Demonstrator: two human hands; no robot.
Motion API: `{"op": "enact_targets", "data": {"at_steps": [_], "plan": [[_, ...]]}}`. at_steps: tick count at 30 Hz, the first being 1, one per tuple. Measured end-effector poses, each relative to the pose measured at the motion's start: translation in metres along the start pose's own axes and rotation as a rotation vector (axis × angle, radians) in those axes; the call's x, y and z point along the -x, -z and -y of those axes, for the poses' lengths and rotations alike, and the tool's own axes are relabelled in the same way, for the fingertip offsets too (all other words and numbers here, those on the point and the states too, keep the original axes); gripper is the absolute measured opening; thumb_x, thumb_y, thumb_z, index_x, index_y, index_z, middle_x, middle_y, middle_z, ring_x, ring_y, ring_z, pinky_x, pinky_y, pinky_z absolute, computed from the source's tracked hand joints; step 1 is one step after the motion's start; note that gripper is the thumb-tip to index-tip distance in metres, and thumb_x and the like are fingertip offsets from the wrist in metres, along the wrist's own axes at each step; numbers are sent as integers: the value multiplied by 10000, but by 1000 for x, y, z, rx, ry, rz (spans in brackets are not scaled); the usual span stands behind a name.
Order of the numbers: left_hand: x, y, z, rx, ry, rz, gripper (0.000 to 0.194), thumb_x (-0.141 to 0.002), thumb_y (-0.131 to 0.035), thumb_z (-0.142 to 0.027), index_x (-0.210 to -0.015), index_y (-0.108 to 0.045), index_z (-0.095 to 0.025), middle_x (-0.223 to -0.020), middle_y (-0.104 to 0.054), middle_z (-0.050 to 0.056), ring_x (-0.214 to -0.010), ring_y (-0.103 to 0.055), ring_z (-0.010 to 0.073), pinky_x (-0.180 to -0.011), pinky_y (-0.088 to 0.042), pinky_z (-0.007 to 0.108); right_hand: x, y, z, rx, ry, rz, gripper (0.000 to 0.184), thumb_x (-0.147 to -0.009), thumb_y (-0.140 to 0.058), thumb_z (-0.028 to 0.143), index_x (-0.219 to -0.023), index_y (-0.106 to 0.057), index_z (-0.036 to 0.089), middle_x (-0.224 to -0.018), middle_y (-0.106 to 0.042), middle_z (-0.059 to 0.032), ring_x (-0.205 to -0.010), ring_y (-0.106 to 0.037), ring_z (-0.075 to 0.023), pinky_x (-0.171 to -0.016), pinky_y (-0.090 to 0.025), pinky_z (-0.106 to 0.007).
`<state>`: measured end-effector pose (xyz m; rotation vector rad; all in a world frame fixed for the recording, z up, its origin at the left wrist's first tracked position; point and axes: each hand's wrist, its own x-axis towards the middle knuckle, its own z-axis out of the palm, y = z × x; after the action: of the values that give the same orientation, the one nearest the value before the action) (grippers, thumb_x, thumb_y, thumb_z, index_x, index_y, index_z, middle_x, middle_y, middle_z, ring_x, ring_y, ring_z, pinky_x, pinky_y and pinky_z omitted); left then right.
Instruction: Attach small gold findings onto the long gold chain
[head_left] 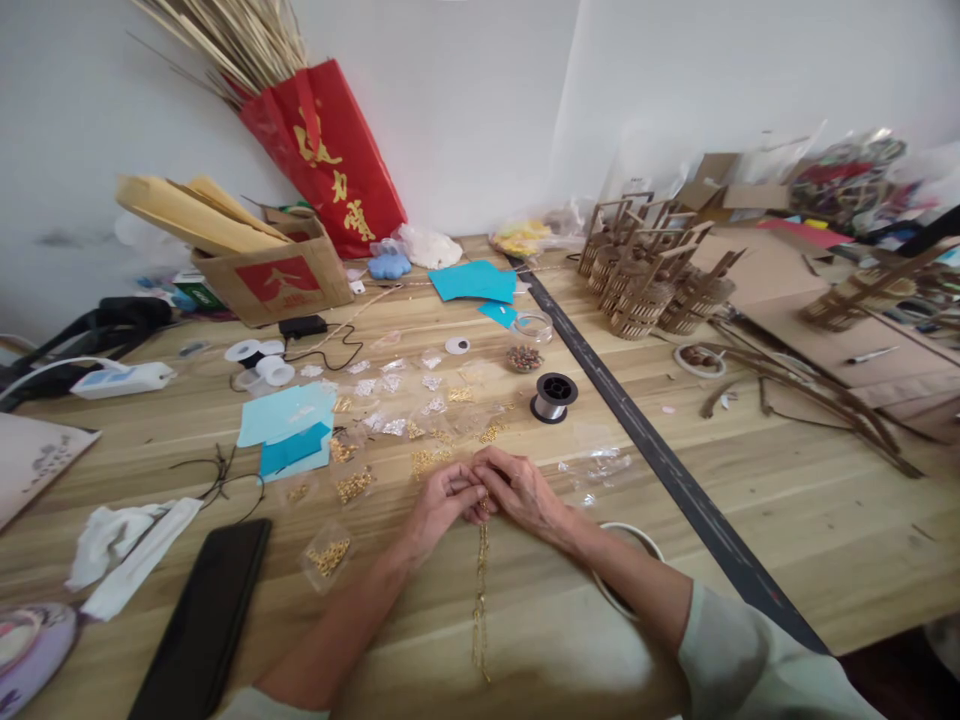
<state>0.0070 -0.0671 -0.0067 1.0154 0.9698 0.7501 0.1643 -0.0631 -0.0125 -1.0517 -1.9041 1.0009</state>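
My left hand [444,503] and right hand [527,493] meet at the centre of the frame, fingertips closed in a pinch on the upper end of a gold-coloured chain [481,592]; which fingertips bear it I cannot tell. The chain runs from beneath my fingers toward the bottom edge in two strands, between my forearms. I judge this to be close fingertip work at that end; the next move calls for a steady pinch and little pull. Just left of centre are clear packets of gold-coloured pieces [354,486]; right of centre, a wire spool [553,408]. A black phone [201,625] lies lower left, slatted baskets [641,295] stand upper right.
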Motion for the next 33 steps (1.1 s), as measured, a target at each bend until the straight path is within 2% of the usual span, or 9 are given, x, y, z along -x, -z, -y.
{"op": "enact_targets", "data": {"at_steps": [5, 8, 12, 20, 26, 33], "plan": [[1, -5, 2, 83, 46, 3, 345, -621, -772, -380, -748, -566, -133, -610, -634, 5, -531, -593, 117, -556, -480, 247, 1, -1, 1, 46, 27, -15, 142, -930, -420, 232, -891, -549, 188, -654, -567, 18, -538, -505, -96, -537, -388, -188], [2, -6, 3, 107, 58, 1, 354, -619, -776, -377, -771, -573, -129, -625, -630, 5, -534, -593, 117, -562, -486, 251, 1, 0, 3, 24, 5, 3, 143, -934, -411, 228, -899, -544, 191, -601, -546, 37, -495, -495, -86, -510, -380, -177], [2, -5, 2, 109, 49, 22, 322, -676, -736, -385, -791, -572, -132, -654, -646, 20, -557, -604, 121, -575, -487, 252, -1, 3, 5, -45, -51, 26, 142, -931, -428, 251, -906, -552, 186, -537, -526, 56, -466, -504, -84, -494, -390, -171], [3, -2, 1, 89, 68, 63, 321, -707, -705, -395, -824, -588, -119, -656, -660, 36, -551, -593, 115, -564, -473, 241, -3, 11, 0, -218, -122, 92, 199, -917, -468, 344, -903, -558, 168, -592, -578, 33, -510, -518, -93, -516, -397, -190], [3, -1, 2, 85, 57, 52, 296, -709, -704, -377, -812, -611, -115, -625, -640, 20, -522, -571, 101, -544, -448, 224, -5, 14, 0, -321, -166, 131, 266, -889, -502, 416, -876, -565, 157, -515, -461, 66, -440, -382, -69, -427, -284, -176], [1, -1, 6, 88, 28, 24, 288, -707, -705, -369, -822, -620, -118, -607, -622, 7, -493, -539, 89, -502, -412, 209, -5, 14, 2, -393, -167, 148, 265, -879, -520, 412, -899, -566, 152, -505, -401, 82, -430, -346, -59, -418, -268, -173]]}}
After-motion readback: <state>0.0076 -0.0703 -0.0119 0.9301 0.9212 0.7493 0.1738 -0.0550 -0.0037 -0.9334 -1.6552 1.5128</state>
